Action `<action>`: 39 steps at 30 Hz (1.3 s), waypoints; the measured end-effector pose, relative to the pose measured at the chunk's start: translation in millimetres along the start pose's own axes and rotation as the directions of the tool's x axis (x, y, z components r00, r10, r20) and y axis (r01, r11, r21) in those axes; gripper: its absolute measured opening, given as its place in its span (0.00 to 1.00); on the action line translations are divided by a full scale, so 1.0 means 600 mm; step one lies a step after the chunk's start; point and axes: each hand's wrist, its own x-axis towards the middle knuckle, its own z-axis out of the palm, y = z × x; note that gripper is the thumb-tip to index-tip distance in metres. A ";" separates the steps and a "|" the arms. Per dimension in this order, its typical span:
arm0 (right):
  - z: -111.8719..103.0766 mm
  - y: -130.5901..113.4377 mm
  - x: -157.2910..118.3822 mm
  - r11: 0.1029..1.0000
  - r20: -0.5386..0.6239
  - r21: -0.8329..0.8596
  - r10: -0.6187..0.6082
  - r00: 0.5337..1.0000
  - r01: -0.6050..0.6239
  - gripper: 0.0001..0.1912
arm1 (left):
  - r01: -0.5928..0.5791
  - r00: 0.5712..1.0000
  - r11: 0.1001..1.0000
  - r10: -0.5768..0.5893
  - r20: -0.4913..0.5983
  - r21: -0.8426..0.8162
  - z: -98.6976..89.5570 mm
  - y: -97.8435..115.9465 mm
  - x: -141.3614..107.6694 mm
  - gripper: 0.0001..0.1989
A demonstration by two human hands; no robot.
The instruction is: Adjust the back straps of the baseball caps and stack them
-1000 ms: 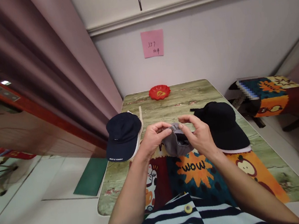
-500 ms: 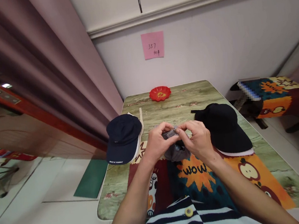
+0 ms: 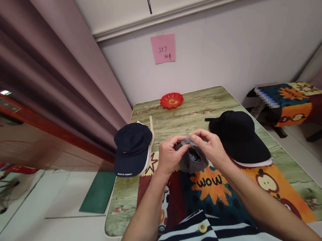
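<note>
A grey cap (image 3: 193,163) is held between my two hands over the middle of the table, its back strap uppermost and the opening under the strap showing. My left hand (image 3: 169,153) pinches the left part of the strap between thumb and fingers. On the other side, my right hand (image 3: 210,143) grips the strap's right part, thumb on top. To the left lies a navy cap (image 3: 132,140) with white lettering on its brim, on top of a lighter cap. A black cap (image 3: 241,133) rests at the right, with a pale brim edge showing beneath it.
A red scalloped dish (image 3: 172,100) stands at the table's back edge. A colourful cloth (image 3: 218,192) covers the near part of the wood-patterned table (image 3: 190,118). A pink note (image 3: 164,49) is on the wall. Left are a curtain and a door (image 3: 31,125); another table stands right.
My fingers have shifted along the grey cap's strap, so more of the strap and the back opening now show. The other caps and the dish stay in place.
</note>
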 end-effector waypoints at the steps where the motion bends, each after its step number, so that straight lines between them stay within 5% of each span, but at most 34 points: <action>1: -0.004 -0.005 -0.001 0.988 -0.037 -0.133 -0.081 0.996 0.076 0.17 | -0.036 0.999 0.997 0.036 0.002 0.061 0.001 0.003 -0.001 0.08; 4: -0.016 -0.015 -0.001 0.929 -0.031 -0.344 -0.160 0.987 0.140 0.16 | -0.120 0.993 0.974 0.117 0.031 0.193 0.007 0.012 -0.004 0.06; 9: -0.026 -0.002 0.001 0.959 -0.001 -0.267 -0.101 0.995 0.097 0.19 | -0.158 0.987 0.966 0.157 0.024 0.204 0.013 0.014 -0.004 0.06; 15: -0.018 0.015 0.004 0.997 0.062 -0.026 -0.068 0.996 0.070 0.24 | -0.081 0.997 0.996 0.081 -0.006 0.034 0.007 0.004 0.001 0.09; 21: -0.027 0.031 0.010 0.987 0.288 -0.085 -0.106 0.952 0.136 0.22 | 0.082 0.995 0.962 -0.096 -0.041 -0.259 -0.007 0.018 0.006 0.12; 27: -0.070 0.052 0.021 1.000 -0.070 0.006 0.014 0.997 -0.013 0.21 | 0.008 0.942 0.908 -0.148 -0.302 -0.419 -0.060 0.028 0.013 0.14; 30: -0.068 0.034 0.008 0.996 0.027 0.083 0.041 0.999 -0.043 0.21 | -0.041 0.922 0.933 -0.102 -0.372 -0.358 -0.087 0.049 0.006 0.14; 32: -0.057 0.011 -0.006 0.988 0.144 0.132 0.058 0.988 -0.077 0.20 | -0.094 0.880 0.964 -0.035 -0.474 -0.248 -0.105 0.077 -0.008 0.13; 35: -0.033 -0.035 -0.025 0.968 0.262 0.209 0.079 0.962 -0.137 0.19 | -0.163 0.761 0.987 0.125 -0.636 -0.001 -0.137 0.132 -0.034 0.12; 39: 0.024 -0.094 -0.014 0.918 0.413 0.310 0.104 0.905 -0.247 0.20 | -0.143 0.659 0.949 0.303 -0.688 0.281 -0.198 0.179 -0.030 0.11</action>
